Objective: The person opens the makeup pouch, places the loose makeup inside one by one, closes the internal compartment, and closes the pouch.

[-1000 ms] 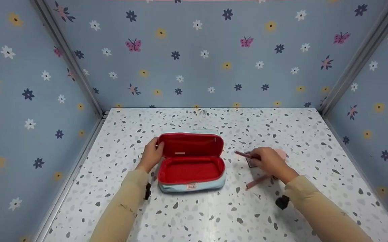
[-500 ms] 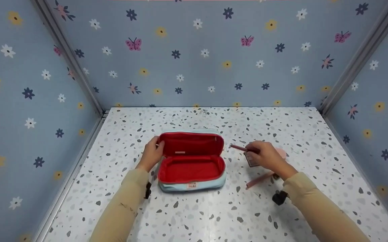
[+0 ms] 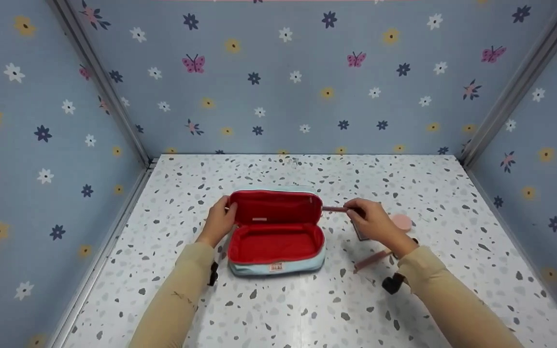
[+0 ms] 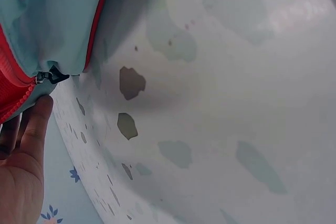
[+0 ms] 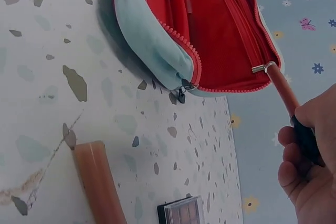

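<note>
A light-blue zippered cosmetic pouch (image 3: pixel 276 268) with a red lining lies unzipped, its lid (image 3: pixel 278 207) raised at the back. My left hand (image 3: pixel 219 221) holds the lid's left edge, thumb on the inner side; in the left wrist view its fingers (image 4: pixel 38 124) reach up to the pouch's side. In my right hand (image 3: pixel 372 222) is a slim pink lip gloss tube (image 5: pixel 283 88) with a black cap (image 5: pixel 306 140), pinched at the cap. The tube points left, and its far end overlaps the lid's right edge in the right wrist view. The pouch's lower compartment (image 3: pixel 276 244) shows only red lining.
Beneath and beside my right hand lie an eyeshadow palette (image 5: pixel 182 211), a round pink puff (image 3: pixel 401 223) and another pink tube (image 5: pixel 98 182). The speckled white table (image 3: pixel 278 314) is bordered by flowered blue walls (image 3: pixel 278 87) at the back and both sides.
My right hand has moved left and slightly away with the lip gloss tube, whose tip now reaches the lid's right edge. More of the pink puff shows. My left hand stays put.
</note>
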A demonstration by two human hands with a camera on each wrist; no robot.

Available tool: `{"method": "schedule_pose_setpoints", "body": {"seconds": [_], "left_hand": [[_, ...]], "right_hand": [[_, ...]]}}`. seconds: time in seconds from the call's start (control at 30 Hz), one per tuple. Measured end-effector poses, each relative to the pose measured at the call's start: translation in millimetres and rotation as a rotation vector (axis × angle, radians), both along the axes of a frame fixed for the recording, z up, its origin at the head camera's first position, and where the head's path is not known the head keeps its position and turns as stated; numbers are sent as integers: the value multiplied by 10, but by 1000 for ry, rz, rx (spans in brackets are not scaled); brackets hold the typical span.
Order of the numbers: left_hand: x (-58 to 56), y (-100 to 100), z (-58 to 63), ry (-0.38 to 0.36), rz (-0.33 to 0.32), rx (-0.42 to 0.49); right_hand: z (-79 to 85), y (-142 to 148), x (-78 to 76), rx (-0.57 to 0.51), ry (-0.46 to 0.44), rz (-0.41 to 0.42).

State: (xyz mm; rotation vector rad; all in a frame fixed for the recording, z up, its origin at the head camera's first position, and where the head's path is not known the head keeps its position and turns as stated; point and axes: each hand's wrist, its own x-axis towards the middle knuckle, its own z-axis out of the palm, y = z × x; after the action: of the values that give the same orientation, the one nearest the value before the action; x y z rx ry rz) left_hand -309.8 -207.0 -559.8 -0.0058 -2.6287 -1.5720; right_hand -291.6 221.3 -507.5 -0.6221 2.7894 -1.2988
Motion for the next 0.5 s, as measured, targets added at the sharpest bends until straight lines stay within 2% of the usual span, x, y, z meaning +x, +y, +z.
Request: {"method": "schedule_pose_setpoints", "body": {"seconds": [0.3,0.5], "left_hand": [[23,-8,-1,10,-9,21],[23,-14,-8,4,-13,22]], "right_hand": [[29,-253,-27,-36,112,-3],[59,-408,-56,-54,149,6]]}}
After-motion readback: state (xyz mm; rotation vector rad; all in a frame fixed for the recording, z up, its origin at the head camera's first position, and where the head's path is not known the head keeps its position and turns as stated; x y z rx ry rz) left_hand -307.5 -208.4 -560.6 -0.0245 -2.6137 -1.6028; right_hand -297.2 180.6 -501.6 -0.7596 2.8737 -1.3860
